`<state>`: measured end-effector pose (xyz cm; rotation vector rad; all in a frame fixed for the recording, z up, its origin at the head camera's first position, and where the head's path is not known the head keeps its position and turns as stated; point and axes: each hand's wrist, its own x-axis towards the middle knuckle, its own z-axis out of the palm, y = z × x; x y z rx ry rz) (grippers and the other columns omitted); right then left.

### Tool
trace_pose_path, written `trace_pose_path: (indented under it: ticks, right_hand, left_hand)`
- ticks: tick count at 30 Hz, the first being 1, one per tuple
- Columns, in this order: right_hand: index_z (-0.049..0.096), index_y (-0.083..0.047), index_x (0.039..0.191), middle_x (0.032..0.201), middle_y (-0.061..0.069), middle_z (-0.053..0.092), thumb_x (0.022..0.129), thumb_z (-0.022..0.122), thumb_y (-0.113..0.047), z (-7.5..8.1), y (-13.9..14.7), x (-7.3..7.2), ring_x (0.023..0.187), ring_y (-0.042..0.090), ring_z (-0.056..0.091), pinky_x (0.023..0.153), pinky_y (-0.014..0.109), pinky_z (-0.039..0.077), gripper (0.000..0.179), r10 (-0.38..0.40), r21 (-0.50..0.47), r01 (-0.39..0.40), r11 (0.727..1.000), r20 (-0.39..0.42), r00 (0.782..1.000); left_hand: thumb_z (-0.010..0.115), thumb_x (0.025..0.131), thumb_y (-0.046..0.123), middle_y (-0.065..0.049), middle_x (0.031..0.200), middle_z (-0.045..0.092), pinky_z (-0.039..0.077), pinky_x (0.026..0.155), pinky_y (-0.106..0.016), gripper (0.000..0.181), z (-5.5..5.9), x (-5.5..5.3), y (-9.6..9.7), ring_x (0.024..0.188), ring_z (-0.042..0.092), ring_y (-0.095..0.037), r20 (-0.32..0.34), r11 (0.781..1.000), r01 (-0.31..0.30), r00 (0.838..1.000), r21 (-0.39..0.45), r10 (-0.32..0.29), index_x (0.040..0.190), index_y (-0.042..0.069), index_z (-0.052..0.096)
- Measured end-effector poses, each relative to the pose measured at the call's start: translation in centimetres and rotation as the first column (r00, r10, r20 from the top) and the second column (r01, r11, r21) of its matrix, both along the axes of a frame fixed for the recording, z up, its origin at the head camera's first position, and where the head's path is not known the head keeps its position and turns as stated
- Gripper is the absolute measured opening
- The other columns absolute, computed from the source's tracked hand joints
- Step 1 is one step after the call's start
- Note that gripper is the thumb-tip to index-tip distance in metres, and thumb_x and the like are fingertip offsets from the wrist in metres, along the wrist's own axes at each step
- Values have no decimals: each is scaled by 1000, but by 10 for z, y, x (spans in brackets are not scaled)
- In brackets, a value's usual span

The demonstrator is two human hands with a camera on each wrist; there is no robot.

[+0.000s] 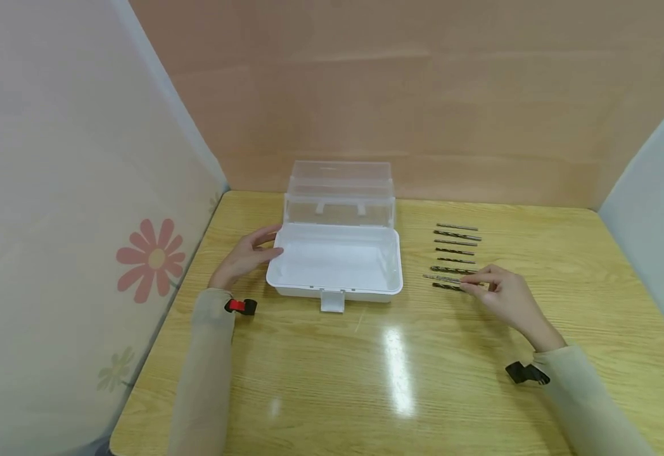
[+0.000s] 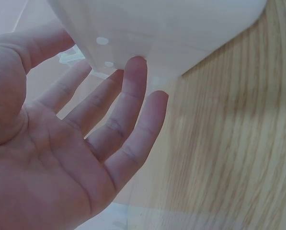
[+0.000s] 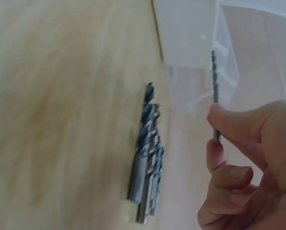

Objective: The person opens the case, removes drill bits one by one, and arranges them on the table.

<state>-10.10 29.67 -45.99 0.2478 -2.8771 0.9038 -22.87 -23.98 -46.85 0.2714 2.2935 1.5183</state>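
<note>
My right hand [image 1: 503, 294] pinches a thin drill bit [image 3: 215, 81] by its shank, between thumb and fingertips. In the right wrist view that bit is off the table, its fluted end pointing away from the hand. Below it lie other drill bits [image 3: 146, 143], dark and spiral, partly overlapping in that view. At the left end of a white plastic box [image 1: 334, 293] is my left hand [image 1: 248, 254], its loosely extended fingers against the wall and the thumb near the rim. The box's translucent lid [image 1: 340, 183] stands raised at the back, and its interior looks bare.
Several drill bits [image 1: 456, 235] lie in a column right of the box, roughly parallel. A front latch [image 1: 332, 301] hangs down from the box. Behind the wooden table [image 1: 320, 380] rises a brown backdrop [image 1: 423, 114], with pale panels at both sides.
</note>
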Motion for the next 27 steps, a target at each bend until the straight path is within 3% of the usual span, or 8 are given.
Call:
trace_pose_path:
  ticks: [15, 20, 27]
  right_hand:
    - [84, -8, 113, 101, 8, 76, 100, 77, -27, -24, 24, 13, 72, 11, 51, 60, 27, 40, 24, -58, 67, 48, 997, 160, 985]
    - [85, -8, 113, 109, 14, 78, 101, 77, -28, -29, 28, 11, 84, 17, 63, 67, 30, 46, 25, -53, 79, 39, 996, 183, 982]
    - [86, -11, 112, 109, 14, 79, 100, 78, -29, -32, 30, 10, 89, 23, 67, 69, 30, 48, 23, -54, 75, 41, 996, 191, 980]
  left_hand:
    - [72, 103, 36, -12, 172, 36, 44, 120, -59, 71, 0, 0, -1, 152, 46, -39, 2, 1000, -9, 1000, -5, 9, 166, 29, 40]
    - [71, 104, 36, -12, 173, 35, 44, 120, -60, 70, 0, -1, -1, 154, 44, -39, -7, 1000, 4, 1000, -7, -4, 166, 29, 40]
    - [72, 104, 36, -13, 172, 36, 45, 119, -60, 70, -1, -1, -1, 149, 50, -40, -1, 1000, 1, 1000, -6, -1, 166, 29, 41]
